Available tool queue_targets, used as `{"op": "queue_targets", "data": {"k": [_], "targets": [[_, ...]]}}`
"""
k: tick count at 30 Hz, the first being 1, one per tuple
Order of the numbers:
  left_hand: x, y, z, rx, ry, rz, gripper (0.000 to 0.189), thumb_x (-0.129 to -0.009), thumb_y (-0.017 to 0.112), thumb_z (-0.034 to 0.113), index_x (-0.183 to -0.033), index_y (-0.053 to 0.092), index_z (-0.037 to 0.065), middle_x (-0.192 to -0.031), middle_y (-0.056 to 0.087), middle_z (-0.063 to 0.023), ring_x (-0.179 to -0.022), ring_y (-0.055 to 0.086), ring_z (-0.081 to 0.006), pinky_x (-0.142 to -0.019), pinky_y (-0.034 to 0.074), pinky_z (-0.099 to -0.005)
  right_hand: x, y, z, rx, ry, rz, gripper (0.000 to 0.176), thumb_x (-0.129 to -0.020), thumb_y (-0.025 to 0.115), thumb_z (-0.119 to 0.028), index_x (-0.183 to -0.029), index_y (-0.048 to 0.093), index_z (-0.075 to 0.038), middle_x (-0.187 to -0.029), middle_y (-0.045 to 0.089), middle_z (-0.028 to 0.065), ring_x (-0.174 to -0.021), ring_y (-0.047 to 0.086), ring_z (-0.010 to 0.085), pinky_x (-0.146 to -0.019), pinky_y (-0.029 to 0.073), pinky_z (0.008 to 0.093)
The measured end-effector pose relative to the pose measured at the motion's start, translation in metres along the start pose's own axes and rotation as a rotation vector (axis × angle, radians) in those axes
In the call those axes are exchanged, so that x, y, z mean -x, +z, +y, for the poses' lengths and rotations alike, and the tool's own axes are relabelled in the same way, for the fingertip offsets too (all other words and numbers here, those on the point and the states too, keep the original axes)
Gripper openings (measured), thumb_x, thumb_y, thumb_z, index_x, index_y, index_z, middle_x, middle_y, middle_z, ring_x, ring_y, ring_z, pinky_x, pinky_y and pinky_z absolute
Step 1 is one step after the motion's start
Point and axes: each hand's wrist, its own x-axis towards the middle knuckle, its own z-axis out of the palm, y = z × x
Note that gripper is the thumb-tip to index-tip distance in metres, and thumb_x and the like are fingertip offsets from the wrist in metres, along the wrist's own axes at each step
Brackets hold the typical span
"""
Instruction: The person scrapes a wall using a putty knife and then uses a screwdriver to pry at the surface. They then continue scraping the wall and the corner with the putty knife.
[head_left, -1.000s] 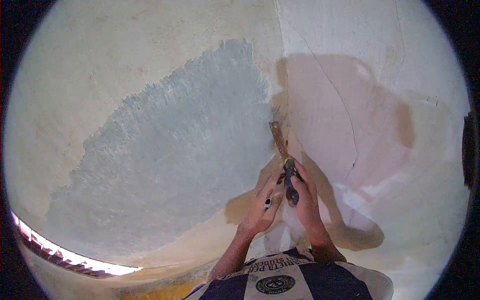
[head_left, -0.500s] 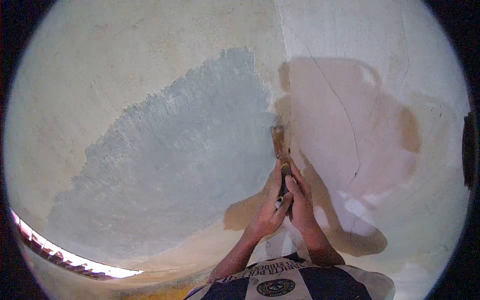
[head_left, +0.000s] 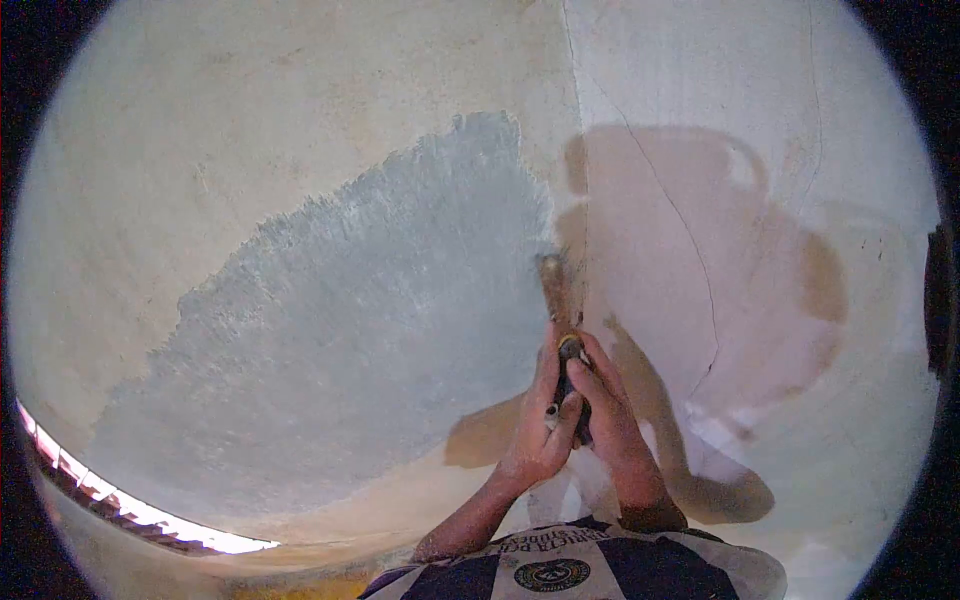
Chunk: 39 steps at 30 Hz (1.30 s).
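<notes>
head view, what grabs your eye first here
A big rough grey patch spreads over the pale wall, left of centre. At its right edge, the left hand and right hand together grip a tool pointed upward. A thin crack runs down to their right.

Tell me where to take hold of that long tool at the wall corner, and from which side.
Take the handle at the lower end of the tool, coming from below. Its worn working end points up against the wall beside the grey patch, so only the handle is free. The left hand and right hand wrap it that way, one on each side.
</notes>
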Motion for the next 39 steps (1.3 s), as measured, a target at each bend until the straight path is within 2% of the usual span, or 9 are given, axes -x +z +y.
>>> {"op": "queue_targets", "data": {"k": [3,9,15,18,24,30,33,36,39], "targets": [[0.013,-0.002,-0.006,0.028,-0.012,0.024,0.074,-0.105,0.039,0.037,-0.156,0.006,-0.005,-0.16,0.016,-0.03,-0.148,0.022,-0.0431,-0.118,0.021,-0.0454,-0.003,-0.006,-0.003,0.046,0.111,-0.079,0.062,-0.1,0.057,-0.035,-0.148,0.038,0.0,-0.136,0.053,0.0129,-0.123,0.05,0.0195,-0.105,0.04,0.0313],[0.012,-0.018,0.012,-0.316,0.155,0.218,0.069,-0.105,0.04,0.04,-0.155,0.023,-0.004,-0.147,0.038,-0.0292,-0.133,0.042,-0.0427,-0.111,0.034,-0.0475,-0.033,0.015,0.009,-0.162,-0.025,0.009,0.043,-0.096,0.06,-0.033,-0.129,0.054,-0.005,-0.109,0.061,0.003,-0.101,0.057,0.0148,-0.093,0.045,0.0302],[0.018,-0.013,0.009,-0.45,0.299,0.449,0.063,-0.106,0.032,0.045,-0.138,0.051,-0.006,-0.134,0.054,-0.0256,-0.124,0.049,-0.0387,-0.106,0.038,-0.0483,-0.036,0.036,0.026,-0.435,-0.04,-0.092,0.029,-0.096,0.059,-0.03,-0.116,0.056,-0.008,-0.093,0.06,0.0012,-0.083,0.059,0.0115,-0.074,0.05,0.0269],[0.011,-0.015,0.009,-0.445,0.381,0.516,0.06,-0.106,0.031,0.044,-0.127,0.06,-0.005,-0.123,0.062,-0.0229,-0.117,0.055,-0.0386,-0.103,0.04,-0.048,-0.035,0.038,0.011,-0.34,0.034,-0.03,0.028,-0.095,0.061,-0.03,-0.113,0.056,-0.008,-0.089,0.059,0.0015,-0.08,0.059,0.0114,-0.072,0.049,0.0263],[0.014,-0.013,0.019,-0.438,0.499,0.438,0.033,-0.101,0.045,0.02,-0.117,0.066,0.0,-0.111,0.067,-0.0189,-0.114,0.06,-0.0384,-0.103,0.038,-0.0509,-0.039,0.036,0.017,-0.265,-0.1,0.023,0.023,-0.096,0.059,-0.026,-0.109,0.057,-0.008,-0.085,0.058,0.0008,-0.077,0.058,0.0099,-0.07,0.048,0.0248],[-0.002,-0.02,0.015,-0.362,0.582,0.468,0.029,-0.098,0.044,0.017,-0.103,0.068,0.002,-0.101,0.07,-0.0146,-0.106,0.065,-0.0343,-0.104,0.036,-0.0525,-0.047,0.045,0.005,-0.204,-0.234,0.157,0.019,-0.096,0.056,-0.024,-0.108,0.054,-0.008,-0.081,0.056,-0.0001,-0.068,0.055,0.0091,-0.063,0.045,0.0245],[-0.006,-0.017,0.013,-0.31,0.573,0.486,0.045,-0.107,0.035,0.033,-0.092,0.066,0.004,-0.089,0.071,-0.012,-0.099,0.067,-0.0342,-0.103,0.039,-0.0564,-0.054,0.038,0.007,-0.299,-0.17,0.034,0.019,-0.099,0.055,-0.027,-0.104,0.053,-0.009,-0.078,0.053,-0.0011,-0.066,0.053,0.0078,-0.058,0.043,0.0234],[-0.006,-0.016,0.005,-0.267,0.6,0.475,0.028,-0.1,0.042,0.016,-0.096,0.067,0.004,-0.092,0.072,-0.0123,-0.096,0.068,-0.029,-0.104,0.036,-0.0503,-0.057,0.034,-0.001,-0.223,-0.084,0.046,0.027,-0.102,0.054,-0.036,-0.102,0.057,-0.01,-0.087,0.056,0.0004,-0.078,0.054,0.0103,-0.07,0.046,0.0279],[0.0,-0.022,-0.006,-0.183,0.526,0.414,0.028,-0.1,0.041,0.015,-0.094,0.066,0.005,-0.087,0.072,-0.0095,-0.09,0.069,-0.0257,-0.103,0.037,-0.0488,-0.059,0.029,0.009,-0.196,-0.098,-0.008,0.032,-0.102,0.053,-0.042,-0.101,0.057,-0.01,-0.085,0.057,0.0002,-0.076,0.055,0.0102,-0.067,0.047,0.0285]]}}
